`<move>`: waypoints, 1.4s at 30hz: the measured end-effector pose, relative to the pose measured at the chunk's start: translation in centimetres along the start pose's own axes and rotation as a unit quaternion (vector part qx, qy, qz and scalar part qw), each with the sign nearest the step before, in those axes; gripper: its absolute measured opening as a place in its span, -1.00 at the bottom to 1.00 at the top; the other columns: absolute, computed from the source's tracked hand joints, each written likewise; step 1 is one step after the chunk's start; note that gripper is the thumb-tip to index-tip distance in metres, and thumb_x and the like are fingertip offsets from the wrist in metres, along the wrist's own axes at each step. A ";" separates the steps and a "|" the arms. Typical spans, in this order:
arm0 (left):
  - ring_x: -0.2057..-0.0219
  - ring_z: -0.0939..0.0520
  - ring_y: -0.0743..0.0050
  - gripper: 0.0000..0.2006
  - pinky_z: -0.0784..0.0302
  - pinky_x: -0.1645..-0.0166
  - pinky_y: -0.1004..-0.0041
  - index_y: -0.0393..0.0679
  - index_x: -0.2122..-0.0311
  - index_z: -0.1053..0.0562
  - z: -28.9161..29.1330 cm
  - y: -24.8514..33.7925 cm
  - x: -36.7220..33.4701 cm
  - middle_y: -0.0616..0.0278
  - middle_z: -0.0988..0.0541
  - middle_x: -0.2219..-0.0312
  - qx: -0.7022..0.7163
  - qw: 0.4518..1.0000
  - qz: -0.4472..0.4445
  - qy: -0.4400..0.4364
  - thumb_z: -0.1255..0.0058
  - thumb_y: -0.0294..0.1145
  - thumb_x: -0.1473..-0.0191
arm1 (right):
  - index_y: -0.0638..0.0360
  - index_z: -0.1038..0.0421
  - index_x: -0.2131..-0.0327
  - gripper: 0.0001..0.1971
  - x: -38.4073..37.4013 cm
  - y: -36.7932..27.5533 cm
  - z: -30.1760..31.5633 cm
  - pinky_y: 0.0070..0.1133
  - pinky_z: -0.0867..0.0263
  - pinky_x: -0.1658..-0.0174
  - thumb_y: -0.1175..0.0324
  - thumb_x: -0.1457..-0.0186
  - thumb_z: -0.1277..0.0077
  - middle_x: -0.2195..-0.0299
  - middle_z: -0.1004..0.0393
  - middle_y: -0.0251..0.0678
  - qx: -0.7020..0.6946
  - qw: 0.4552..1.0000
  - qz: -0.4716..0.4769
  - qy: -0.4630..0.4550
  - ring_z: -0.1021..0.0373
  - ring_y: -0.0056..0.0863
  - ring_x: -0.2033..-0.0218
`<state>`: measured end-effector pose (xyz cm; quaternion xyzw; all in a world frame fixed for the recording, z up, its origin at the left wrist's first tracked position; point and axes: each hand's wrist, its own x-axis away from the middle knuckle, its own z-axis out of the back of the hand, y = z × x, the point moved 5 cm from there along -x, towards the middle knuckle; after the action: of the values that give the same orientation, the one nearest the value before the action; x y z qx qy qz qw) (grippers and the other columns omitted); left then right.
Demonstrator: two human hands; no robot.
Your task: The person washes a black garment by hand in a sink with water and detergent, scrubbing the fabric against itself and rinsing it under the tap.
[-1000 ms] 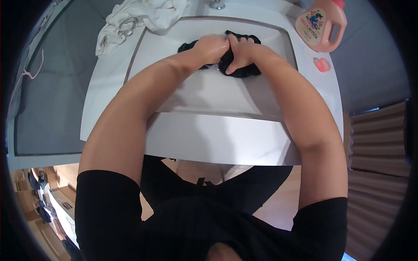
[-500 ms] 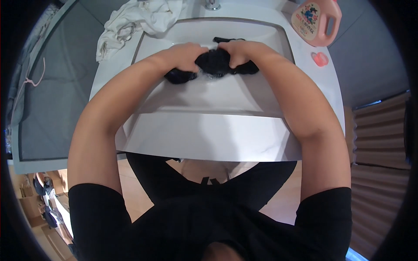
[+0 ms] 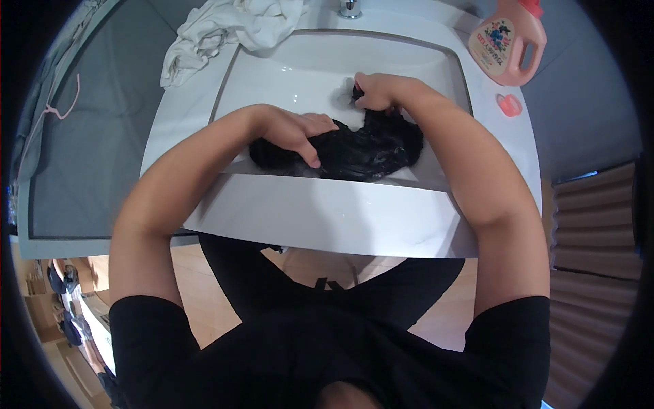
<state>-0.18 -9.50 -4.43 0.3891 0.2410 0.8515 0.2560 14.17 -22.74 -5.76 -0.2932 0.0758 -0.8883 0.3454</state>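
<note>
Status: looks mid-way to me, cloth wet and being worked by hand in the basin

Done, as far as shows: black cloth (image 3: 371,153) is down in the white basin (image 3: 293,75) and looks soaked through, glossy highlights on its folds. Not done: not lifted clear, not wrung into a roll, not laid aside. Can't judge how clean it is, black hides any marks

Left hand (image 3: 296,133): spread over the left part of the cloth, thumb well apart from the fingers, lying on top rather than closed round it

Right hand (image 3: 381,92): fingers and thumb closed on a bunched bit of the same cloth, raised toward the middle of the basin. Whitish patch just beside those fingertips, water or suds, can't tell which

Cloth look: bulk sits along the near side of the basin, wide and rumpled, with a narrower part running up to the right hand. Limp, creased, one dark mass; can't make out what garment it is, if any

Around it: faucet (image 3: 350,8) at the far edge, white cloth (image 3: 231,27) heaped on the counter at left, pink bottle (image 3: 507,42) upright at right, small pink cup-like piece (image 3: 509,105) near it
</note>
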 end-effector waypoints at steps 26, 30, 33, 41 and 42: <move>-0.42 -0.08 -0.27 -0.05 -0.03 -0.47 0.12 -0.18 -0.39 -0.17 1.1 -1.3 -0.8 -0.34 -0.04 -0.40 -0.113 0.993 0.021 0.039 -0.18 0.25 -0.06 | 0.00 0.09 -0.47 -0.10 1.5 -2.5 -3.2 -0.04 0.14 -0.47 0.52 -0.03 0.01 -0.53 0.22 -0.34 0.296 0.944 0.084 -0.118 0.33 -0.19 -0.54; -0.45 -0.04 -0.18 -0.04 0.00 -0.48 0.12 -0.18 -0.40 -0.15 1.1 -1.0 -1.0 -0.30 -0.02 -0.41 -0.106 0.993 0.029 0.033 -0.16 0.26 -0.07 | -0.02 0.16 -0.49 -0.08 1.5 -1.6 -3.4 -0.06 0.12 -0.46 0.45 -0.04 0.04 -0.54 0.30 -0.39 0.300 0.944 0.045 -0.132 0.32 -0.19 -0.54; -0.46 -0.02 -0.13 -0.04 0.02 -0.48 0.13 -0.19 -0.40 -0.14 0.9 -1.6 -0.8 -0.28 -0.03 -0.41 -0.108 0.993 0.037 0.033 -0.16 0.26 -0.07 | -0.01 0.18 -0.49 -0.06 1.6 -2.4 -3.5 -0.07 0.15 -0.47 0.43 -0.03 0.02 -0.54 0.32 -0.35 0.314 0.938 0.039 -0.142 0.37 -0.18 -0.54; -0.46 -0.02 -0.10 -0.06 0.02 -0.48 0.14 -0.19 -0.40 -0.15 1.7 -0.8 -0.6 -0.27 -0.09 -0.40 -0.108 0.994 0.020 0.012 -0.18 0.21 -0.09 | 0.00 0.15 -0.49 -0.07 0.7 -1.2 -3.5 -0.15 0.12 -0.47 0.45 -0.02 0.02 -0.53 0.26 -0.30 0.310 0.939 0.042 -0.142 0.34 -0.14 -0.54; -0.45 -0.06 -0.08 -0.07 -0.01 -0.47 0.17 -0.19 -0.39 -0.17 2.0 -0.8 -0.6 -0.22 -0.12 -0.39 -0.093 0.996 -0.006 0.013 -0.21 0.17 -0.08 | -0.01 0.11 -0.48 -0.10 0.2 -0.4 -3.0 -0.19 0.09 -0.47 0.41 -0.05 0.03 -0.53 0.24 -0.33 0.281 0.947 0.064 -0.140 0.32 -0.18 -0.54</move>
<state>1.89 -8.82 -4.11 0.3513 0.1665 0.8736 0.2928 12.04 -22.78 -7.98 -0.3001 -0.2073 -0.7994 0.4774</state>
